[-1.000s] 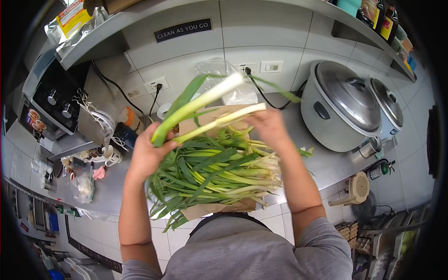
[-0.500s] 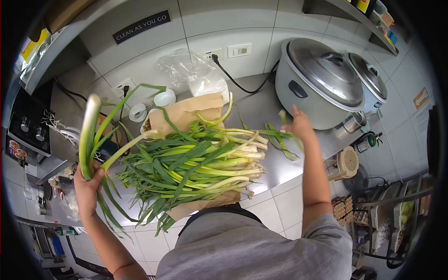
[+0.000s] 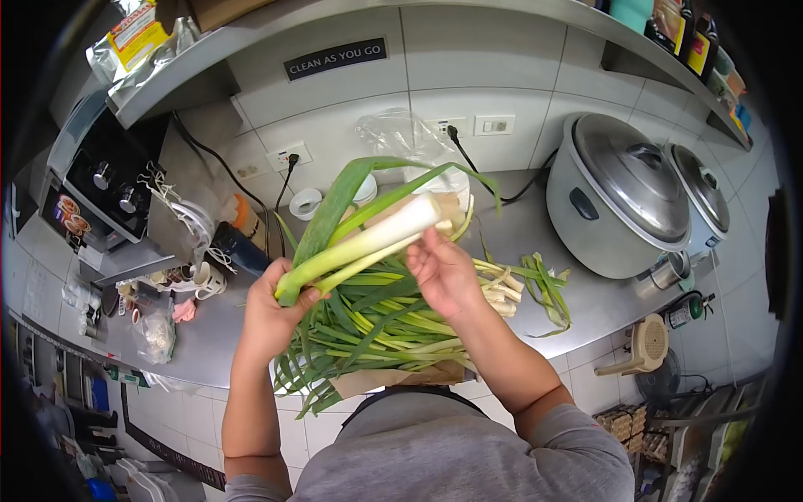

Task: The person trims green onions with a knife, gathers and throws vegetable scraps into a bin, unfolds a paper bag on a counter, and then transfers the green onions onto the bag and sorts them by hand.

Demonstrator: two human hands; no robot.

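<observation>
My left hand (image 3: pixel 276 303) is wrapped round the green part of a thick leek (image 3: pixel 368 243), with a thinner stalk alongside it. The leek is held above the counter, its white end pointing up and right, while its long green leaves arch back over it. At that white end, the curled fingers of my right hand (image 3: pixel 446 272) pinch its edge or the thinner stalk; exactly which is hard to see. Below both hands, a heap of leeks (image 3: pixel 381 339) lies on brown paper (image 3: pixel 355 383), white ends to the right. Loose green leaf strips (image 3: pixel 548 294) lie right of the heap.
A large rice cooker (image 3: pixel 615 197) stands at the back right, with a smaller pot (image 3: pixel 698 197) beside it. Behind the heap are a clear plastic bag (image 3: pixel 401 138) and small white bowls (image 3: pixel 306 203). A black-fronted appliance (image 3: pixel 104 180) is at left. A metal shelf (image 3: pixel 401 7) hangs above.
My right hand has come left from the loose strips to the leek's white end. My left hand has brought the leek toward the middle and tipped it from upright to slanting. The view has shifted.
</observation>
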